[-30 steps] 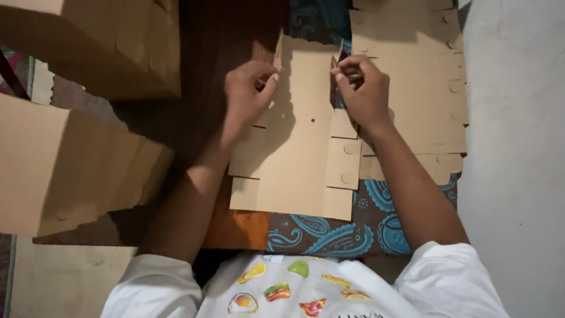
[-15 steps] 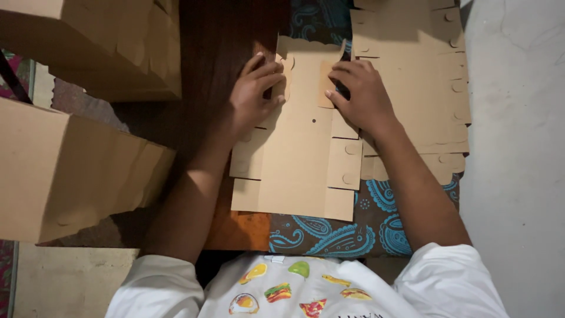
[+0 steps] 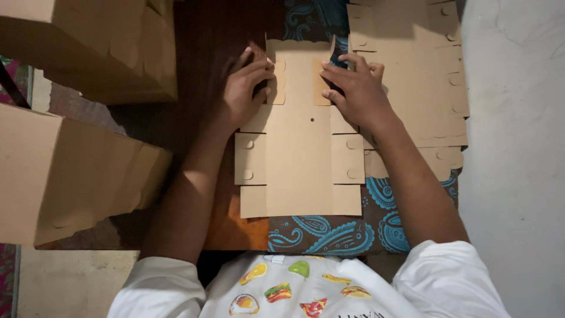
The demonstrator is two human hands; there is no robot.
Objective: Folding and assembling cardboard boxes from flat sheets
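Note:
A flat brown die-cut cardboard box blank (image 3: 303, 159) lies on the dark wooden surface (image 3: 200, 47) in front of me. My left hand (image 3: 244, 91) presses down on the blank's upper left flap, which is folded inward. My right hand (image 3: 356, 88) presses the upper right flap inward, fingers flat on the card. Both hands rest on top of the card rather than gripping it. The lower side tabs lie flat.
A stack of the same flat brown blanks (image 3: 418, 70) lies to the right, on a blue patterned cloth (image 3: 329, 232). Two large cardboard boxes (image 3: 65, 171) (image 3: 100, 41) stand at the left. A pale wall or floor (image 3: 518, 147) runs along the right.
My hands lowered from pinching the raised upper flaps to pressing them flat and inward on the blank. The blank stayed in place.

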